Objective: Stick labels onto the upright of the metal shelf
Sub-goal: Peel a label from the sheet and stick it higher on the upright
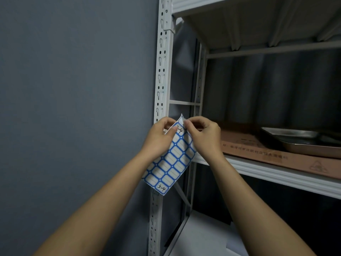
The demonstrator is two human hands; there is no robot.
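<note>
The upright on the left shows no label yet. In front of it the left hand pinches the label sheet, while the right hand fingers pinch its top corner, apparently peeling one; sticking remains

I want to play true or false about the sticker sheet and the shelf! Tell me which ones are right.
1. Both hands, left and right, hold the label sheet. True.
2. The labels have red borders. False: blue.
3. A metal tray sits on the cardboard on the shelf. True.
4. The upright is black. False: white, with slots.
5. The wall is grey-blue. True.
</note>
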